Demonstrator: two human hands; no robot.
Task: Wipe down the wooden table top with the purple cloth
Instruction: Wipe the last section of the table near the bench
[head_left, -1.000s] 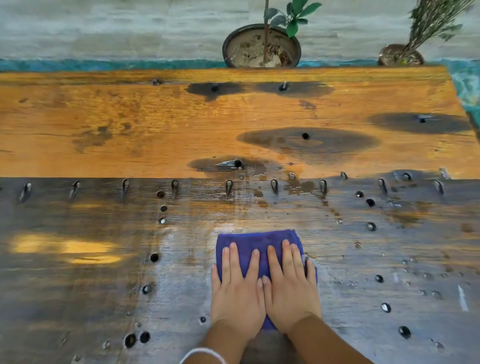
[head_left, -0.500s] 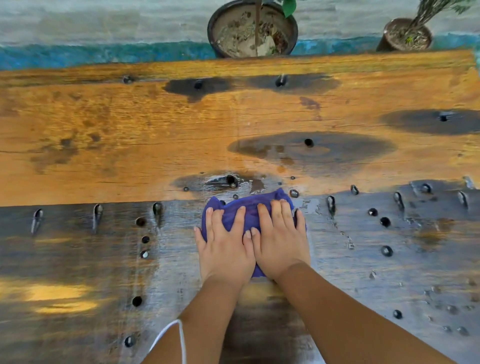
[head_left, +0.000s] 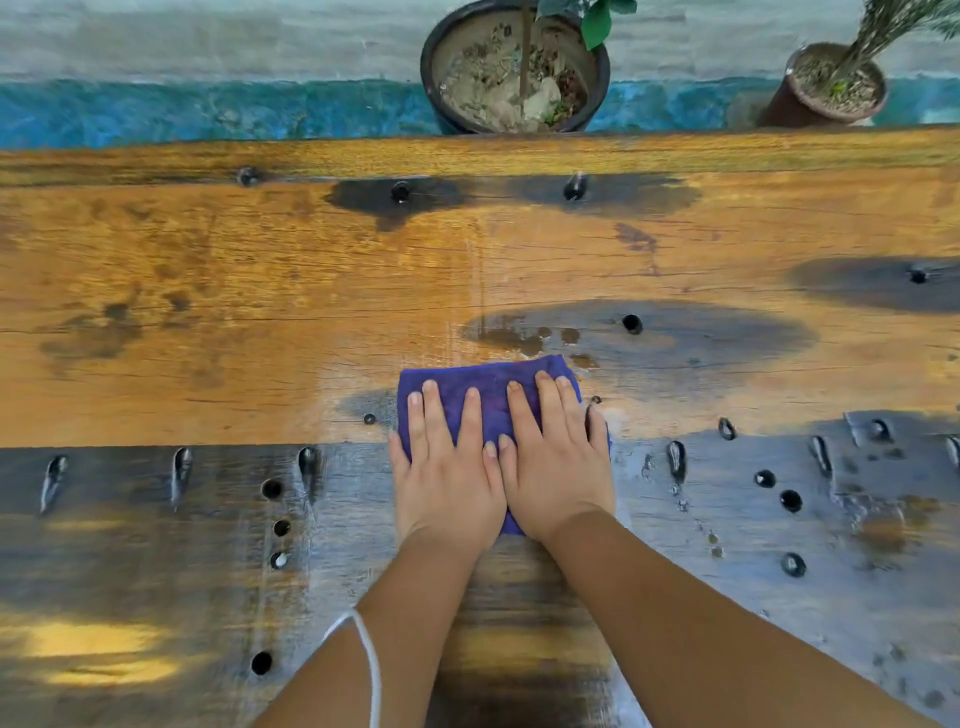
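**Inspector:** Outdoor setting. Wooden table top (head_left: 208, 312) fills most of the frame: orange planks across the middle, a darker grey, wet-looking plank along the lower half, with holes and dark stains scattered over both. Two plant pots beyond the far edge, a large dark pot (head_left: 514, 73) at top centre and a small brown pot (head_left: 831, 88) at upper right.

**Assistant:** Location of the purple cloth (head_left: 488, 395)?

**Inspector:** Centre of frame, folded into a flat pad, straddling the seam between the orange and grey planks. Its far edge sits just short of a dark stain.

**Assistant:** Hands?

**Inspector:** Left hand (head_left: 447, 467) and right hand (head_left: 556, 462) lie side by side on the cloth, thumbs touching. Fingers straight and slightly spread, palms pressing down. Neither hand curls round or pinches anything. A white cord (head_left: 371, 665) circles the left wrist.

**Assistant:** Handling assessment?

**Inspector:** In my judgement, soft, light and limp, possibly damp. It will bunch or unfold if pushed from one edge. Flat-palm pressure spread over the top is the sound hold. The holes may snag the fabric, and the wet plank should let it slide more freely than the orange wood.
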